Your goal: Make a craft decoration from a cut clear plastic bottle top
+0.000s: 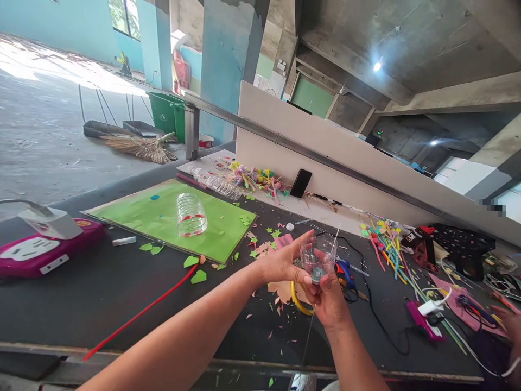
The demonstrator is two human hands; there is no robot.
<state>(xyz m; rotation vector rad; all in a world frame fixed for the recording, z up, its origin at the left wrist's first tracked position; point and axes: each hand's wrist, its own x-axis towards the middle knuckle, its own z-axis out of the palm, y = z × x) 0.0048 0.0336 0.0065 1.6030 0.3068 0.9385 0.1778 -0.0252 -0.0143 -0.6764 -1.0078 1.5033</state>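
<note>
Above the table's front half, both hands hold a clear plastic cup-like piece (319, 252), which looks like a cut bottle end. My left hand (291, 266) closes on its left side, fingers over the rim and thumb low. My right hand (329, 296) pinches it from below near the base. A thin pale rod or wire (337, 237) sticks up at the cup's right edge, and a thin line hangs below the hands. A yellow curved loop (299, 301) shows under my left hand; I cannot tell whether it is held. Behind my right hand lies a blue glue gun (345, 273).
A green sheet (163, 217) bears a cut clear bottle part (191, 215). Foam scraps and stars surround my hands. A red pipe cleaner (142, 309) and purple power strip (49, 250) lie left. A phone (301, 183) leans on the partition. Another person's hand (508, 323) is far right.
</note>
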